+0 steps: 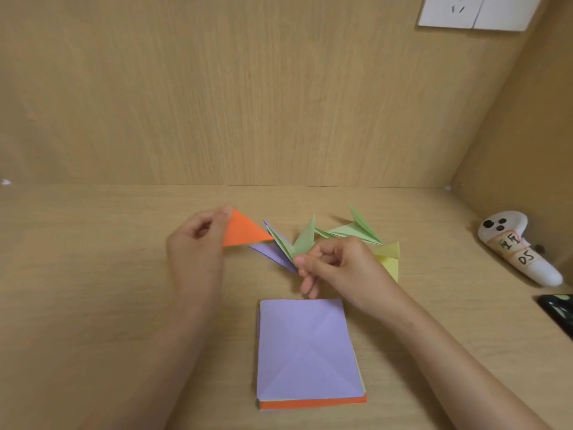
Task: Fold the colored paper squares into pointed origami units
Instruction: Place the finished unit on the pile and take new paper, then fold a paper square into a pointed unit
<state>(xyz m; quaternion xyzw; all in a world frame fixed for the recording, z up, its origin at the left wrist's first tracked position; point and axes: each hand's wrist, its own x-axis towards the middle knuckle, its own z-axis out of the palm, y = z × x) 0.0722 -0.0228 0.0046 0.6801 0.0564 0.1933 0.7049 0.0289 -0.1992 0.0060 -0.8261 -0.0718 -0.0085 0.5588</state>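
Observation:
My left hand (198,243) pinches the left corner of an orange folded triangle (243,231), holding it above the desk. My right hand (338,265) pinches the lower tip of a green pointed unit (302,240), which overlaps a purple unit (273,252) lying beneath it. Another green unit (356,231) rests farther back, and a yellow unit (389,254) lies behind my right hand, partly hidden. A stack of paper squares (307,352), purple on top with creases and orange at the bottom, sits near the front.
The wooden desk (93,290) meets a back panel and a right side wall. A white controller with a handwritten label (517,246) lies at the right. A dark object (558,308) is at the right edge. A white wall socket (474,10) is high up.

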